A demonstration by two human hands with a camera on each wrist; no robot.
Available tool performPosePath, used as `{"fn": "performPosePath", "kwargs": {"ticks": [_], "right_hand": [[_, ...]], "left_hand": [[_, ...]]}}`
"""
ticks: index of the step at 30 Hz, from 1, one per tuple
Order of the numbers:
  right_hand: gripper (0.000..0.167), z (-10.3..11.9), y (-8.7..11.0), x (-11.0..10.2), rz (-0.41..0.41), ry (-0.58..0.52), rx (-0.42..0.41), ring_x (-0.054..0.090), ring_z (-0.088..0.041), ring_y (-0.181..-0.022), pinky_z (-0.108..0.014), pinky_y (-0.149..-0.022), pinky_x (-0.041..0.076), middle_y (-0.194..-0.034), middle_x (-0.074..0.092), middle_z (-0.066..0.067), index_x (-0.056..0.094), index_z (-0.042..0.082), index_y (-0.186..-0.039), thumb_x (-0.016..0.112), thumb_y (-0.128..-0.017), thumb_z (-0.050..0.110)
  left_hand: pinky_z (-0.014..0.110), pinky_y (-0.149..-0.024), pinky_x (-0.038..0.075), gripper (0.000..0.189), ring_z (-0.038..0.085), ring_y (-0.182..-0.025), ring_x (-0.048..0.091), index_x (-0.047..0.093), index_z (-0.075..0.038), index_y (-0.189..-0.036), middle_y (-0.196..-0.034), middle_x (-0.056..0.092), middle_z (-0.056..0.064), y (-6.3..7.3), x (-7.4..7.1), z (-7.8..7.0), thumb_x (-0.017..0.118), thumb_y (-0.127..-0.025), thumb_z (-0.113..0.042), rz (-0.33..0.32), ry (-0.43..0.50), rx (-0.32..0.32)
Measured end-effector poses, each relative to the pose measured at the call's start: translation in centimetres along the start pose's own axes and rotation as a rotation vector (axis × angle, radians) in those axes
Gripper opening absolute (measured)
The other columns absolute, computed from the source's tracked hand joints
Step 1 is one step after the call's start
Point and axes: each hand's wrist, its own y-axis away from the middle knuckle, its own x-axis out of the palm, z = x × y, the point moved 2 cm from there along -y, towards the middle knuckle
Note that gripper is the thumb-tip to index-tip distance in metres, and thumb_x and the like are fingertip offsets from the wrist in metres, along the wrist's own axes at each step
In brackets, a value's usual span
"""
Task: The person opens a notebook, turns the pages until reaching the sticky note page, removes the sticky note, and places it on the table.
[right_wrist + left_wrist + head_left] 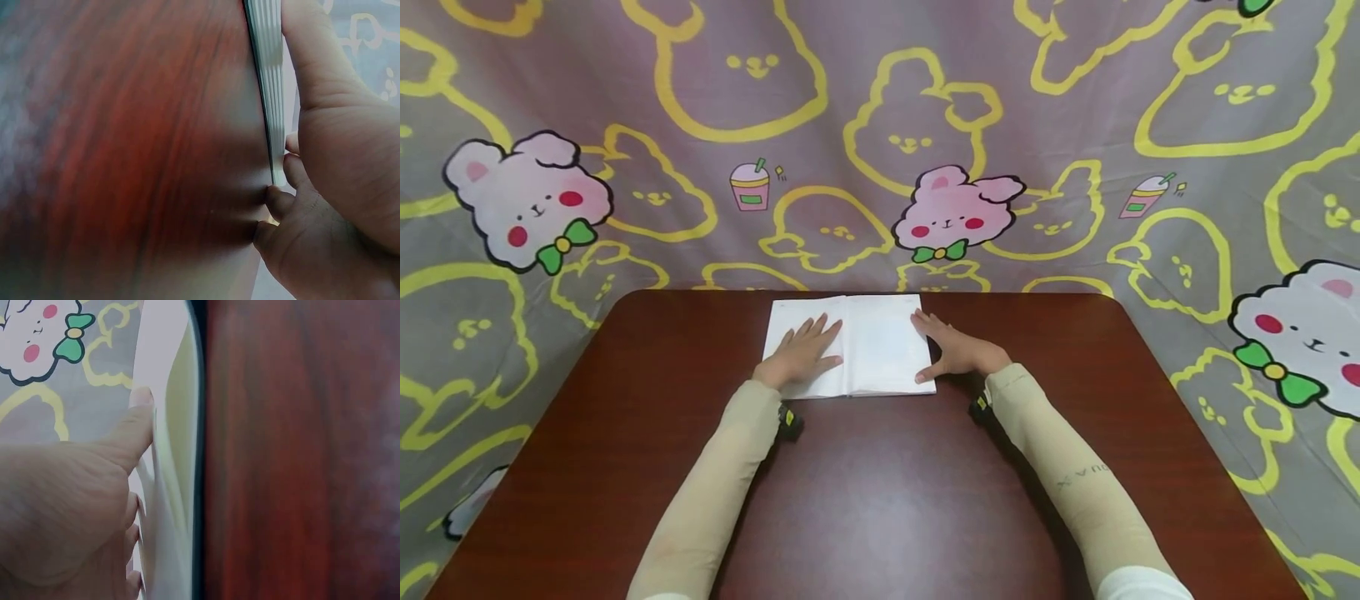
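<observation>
An open notebook with white pages lies near the table's far edge, its dark cover showing as a thin line under the pages in both wrist views. Spread over the left page is my left hand, fingers straight and thumb on the paper. My right hand is at the notebook's right edge. Its thumb touches the page near the front corner, and the fingertips reach the edge farther back. In the right wrist view the stacked page edges appear beside the thumb, with some fingertips low by the tabletop.
The brown wooden table has rounded far corners. Behind it and along both sides hangs a curtain printed with cartoon animals and cups. Black wrist cameras sit beneath both sleeved forearms, close above the tabletop.
</observation>
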Motion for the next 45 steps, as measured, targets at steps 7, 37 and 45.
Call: {"fn": "performPosePath", "kwargs": {"ticks": [7,37,45], "right_hand": [[0.124,0.1,0.1,0.1,0.006,0.015,0.006,-0.005,-0.038,-0.157,-0.061,-0.123,0.003,-0.172,-0.004,-0.013,0.003,0.006,-0.164,0.085,-0.08,0.046],[0.122,0.0,0.1,-0.1,0.011,-0.004,-0.006,-0.006,-0.038,-0.157,-0.061,-0.124,0.003,-0.171,-0.003,-0.014,0.003,0.006,-0.164,0.084,-0.082,0.044],[0.122,-0.2,0.0,-0.1,0.008,-0.007,-0.012,-0.006,-0.038,-0.157,-0.061,-0.123,0.003,-0.172,-0.003,-0.014,0.003,0.006,-0.164,0.084,-0.081,0.046]], "left_hand": [[0.066,-0.121,0.01,0.067,0.046,-0.155,0.009,0.02,-0.011,-0.163,-0.169,0.009,0.02,0.7,0.0,-0.7,0.043,-0.108,-0.041,-0.036,-0.008,-0.02],[0.033,-0.072,0.049,0.011,0.014,-0.074,0.056,0.068,-0.01,-0.09,-0.079,0.061,-0.002,3.3,0.1,-6.0,0.071,-0.096,-0.019,-0.258,0.012,0.279],[0.029,-0.064,0.046,0.022,0.009,-0.066,0.05,0.06,-0.015,-0.08,-0.069,0.054,-0.007,2.8,1.0,-6.7,0.078,-0.091,-0.023,-0.216,-0.02,0.298]]}}
